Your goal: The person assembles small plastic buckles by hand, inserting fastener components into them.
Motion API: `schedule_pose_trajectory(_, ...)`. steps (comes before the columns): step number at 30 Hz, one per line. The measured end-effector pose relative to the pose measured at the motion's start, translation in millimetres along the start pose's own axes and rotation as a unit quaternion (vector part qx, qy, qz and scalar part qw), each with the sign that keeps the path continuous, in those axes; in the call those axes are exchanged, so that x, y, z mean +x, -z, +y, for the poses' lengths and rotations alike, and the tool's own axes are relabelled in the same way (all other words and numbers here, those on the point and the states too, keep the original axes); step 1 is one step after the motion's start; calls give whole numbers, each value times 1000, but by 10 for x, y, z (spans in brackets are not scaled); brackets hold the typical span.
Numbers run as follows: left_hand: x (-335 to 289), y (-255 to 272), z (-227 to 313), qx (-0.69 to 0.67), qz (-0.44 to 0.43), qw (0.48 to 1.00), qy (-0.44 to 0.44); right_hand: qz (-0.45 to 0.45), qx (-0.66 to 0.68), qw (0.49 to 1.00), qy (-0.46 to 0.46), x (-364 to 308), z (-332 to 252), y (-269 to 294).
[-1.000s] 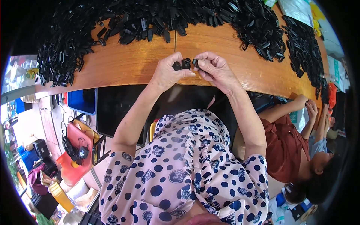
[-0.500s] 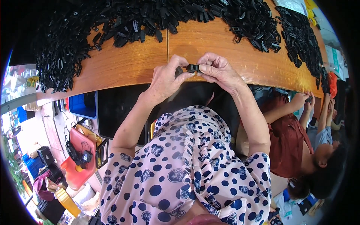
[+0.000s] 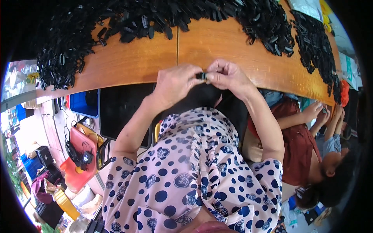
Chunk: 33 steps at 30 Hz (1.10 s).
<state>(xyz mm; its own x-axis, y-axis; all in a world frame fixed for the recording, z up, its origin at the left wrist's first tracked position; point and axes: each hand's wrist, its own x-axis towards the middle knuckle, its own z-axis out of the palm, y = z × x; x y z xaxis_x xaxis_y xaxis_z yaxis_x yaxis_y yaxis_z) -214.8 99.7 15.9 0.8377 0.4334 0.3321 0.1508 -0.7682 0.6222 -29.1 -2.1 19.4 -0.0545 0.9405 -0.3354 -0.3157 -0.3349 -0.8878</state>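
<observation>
Over the table's near edge, both my hands meet at a small black plastic buckle (image 3: 201, 75). My left hand (image 3: 176, 84) pinches its left end between thumb and fingers. The right end is pinched by my right hand (image 3: 228, 77), thumb on the near side. Much of the buckle is covered by fingertips, so I cannot make out whether it is one piece or two joined. Beyond my hands, a long heap of similar black plastic parts (image 3: 155, 17) runs along the far side of the wooden table (image 3: 128, 64).
More black parts are heaped at the left (image 3: 60, 66) and at the right (image 3: 268, 27). A blue bin (image 3: 85, 104) and a red stool (image 3: 83, 145) with black cables stand at lower left. Co-workers sit on the right, one in a dark red top (image 3: 297, 151).
My hands have drawn closer together, and less of the black buckle shows between them. The dark piece seen by my left palm earlier is now hidden. The view has shifted slightly.
</observation>
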Motion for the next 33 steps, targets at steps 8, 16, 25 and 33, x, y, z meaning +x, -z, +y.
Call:
schedule_pose_trajectory(8, -249, -83, 134, -50, -62, 997, 6, -48, 94, 981, -163, -160, 320, 34)
schedule_pose_trajectory(16, -366, 22, 130, -363, -86, 910, 179, -176, 148, 966, -123, -242, 386, -270)
schedule_pose_trajectory(25, -576, -68, 93, -562, -33, 749, 350, -116, 80, 989, -51, -116, 650, -501)
schedule_pose_trajectory(33, -898, -22, -139, -379, 29, 840, 387, -68, -261, 962, 55, 62, 506, -317)
